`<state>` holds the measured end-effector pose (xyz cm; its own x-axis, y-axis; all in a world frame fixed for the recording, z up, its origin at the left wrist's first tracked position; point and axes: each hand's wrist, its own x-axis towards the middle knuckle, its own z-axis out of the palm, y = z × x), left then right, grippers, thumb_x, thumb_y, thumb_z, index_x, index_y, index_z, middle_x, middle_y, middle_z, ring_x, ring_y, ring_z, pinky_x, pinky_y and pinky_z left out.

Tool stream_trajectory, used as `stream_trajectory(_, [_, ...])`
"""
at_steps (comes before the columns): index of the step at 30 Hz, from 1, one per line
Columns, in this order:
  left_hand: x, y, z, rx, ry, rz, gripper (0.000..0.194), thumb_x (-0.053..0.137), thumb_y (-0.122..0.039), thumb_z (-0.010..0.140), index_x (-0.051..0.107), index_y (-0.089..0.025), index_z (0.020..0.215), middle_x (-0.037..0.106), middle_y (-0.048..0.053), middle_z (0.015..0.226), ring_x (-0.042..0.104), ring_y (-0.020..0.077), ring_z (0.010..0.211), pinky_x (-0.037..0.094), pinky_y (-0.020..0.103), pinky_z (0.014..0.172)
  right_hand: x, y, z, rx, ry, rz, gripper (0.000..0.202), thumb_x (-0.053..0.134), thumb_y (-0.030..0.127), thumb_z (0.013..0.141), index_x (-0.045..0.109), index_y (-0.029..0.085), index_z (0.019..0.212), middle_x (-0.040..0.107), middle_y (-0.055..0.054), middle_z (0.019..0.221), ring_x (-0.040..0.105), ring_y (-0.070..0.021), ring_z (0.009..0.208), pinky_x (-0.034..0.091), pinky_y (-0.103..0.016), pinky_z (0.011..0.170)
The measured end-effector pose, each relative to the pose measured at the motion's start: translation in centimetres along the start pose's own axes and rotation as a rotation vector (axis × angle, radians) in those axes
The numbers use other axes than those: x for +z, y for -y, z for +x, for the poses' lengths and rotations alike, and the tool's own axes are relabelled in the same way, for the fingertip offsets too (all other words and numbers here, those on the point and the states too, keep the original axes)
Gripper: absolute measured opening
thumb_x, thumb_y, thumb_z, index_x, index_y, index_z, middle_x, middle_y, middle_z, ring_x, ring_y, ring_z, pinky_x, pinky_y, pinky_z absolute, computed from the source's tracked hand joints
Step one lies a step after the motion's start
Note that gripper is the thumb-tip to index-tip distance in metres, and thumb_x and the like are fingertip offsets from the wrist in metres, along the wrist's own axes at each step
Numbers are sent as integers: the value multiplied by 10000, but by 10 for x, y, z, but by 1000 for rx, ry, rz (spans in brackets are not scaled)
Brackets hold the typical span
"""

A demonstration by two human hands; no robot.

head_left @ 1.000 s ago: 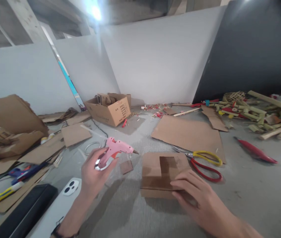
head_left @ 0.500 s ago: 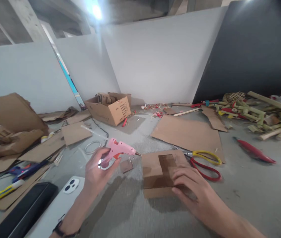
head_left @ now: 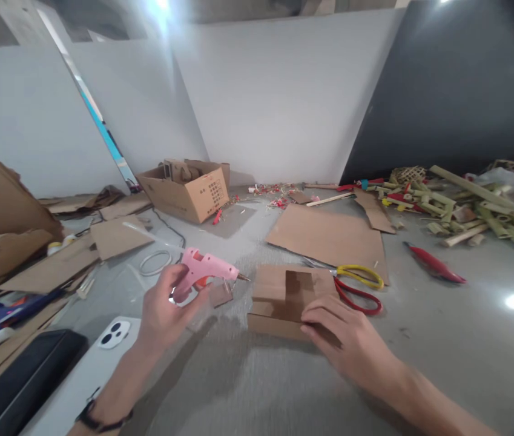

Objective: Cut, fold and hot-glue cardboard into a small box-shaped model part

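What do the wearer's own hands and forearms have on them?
The left hand has a thin black band or bracelet at the wrist. The right hand has nothing visible on it. No gloves or sleeves show on either.

The pistol-shaped plastic glue gun (head_left: 206,267) is pink with an orange trigger; the looped-handle metal scissors (head_left: 357,289) show yellow and red.
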<state>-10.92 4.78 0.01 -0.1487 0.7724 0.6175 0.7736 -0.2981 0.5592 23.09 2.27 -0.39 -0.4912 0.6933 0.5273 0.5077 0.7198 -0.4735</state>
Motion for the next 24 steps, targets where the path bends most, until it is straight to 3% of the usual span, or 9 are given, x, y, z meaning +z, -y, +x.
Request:
stream_trajectory(5, [-3,-6,-1,92,-3,42,342,761,-445,768,579,-234,966,658,-31,724,559,135,581,463,239,577,-2,-4,0,-54,27,-69,69,660,141,931,667,188,982,714,-52,970,643,-217,953,526,-421,892])
stream_trajectory(15, [-1,-8,-5,324,13,147,253,704,-418,844,590,-222,955,527,-71,617,503,112,514,454,207,534,5,-4,-6,-37,37,-14,212,533,235,1033,739,192,1061,728,-66,918,688,-169,809,567,-304,714])
stream_trajectory(19, [-2,-11,-2,433,-27,151,207,676,-406,899,595,-222,949,583,-51,660,552,114,535,478,204,552,6,-5,-7,-23,34,-2,230,524,231,1038,748,197,1075,716,-66,928,681,-164,821,571,-301,725])
stream_trajectory(24, [-2,-8,-3,466,-43,175,216,650,-417,927,613,-225,1018,698,-14,753,620,132,546,513,216,559,8,-5,-7,-10,41,26,214,541,234,1034,747,185,1066,712,-68,939,680,-167,833,567,-303,734])
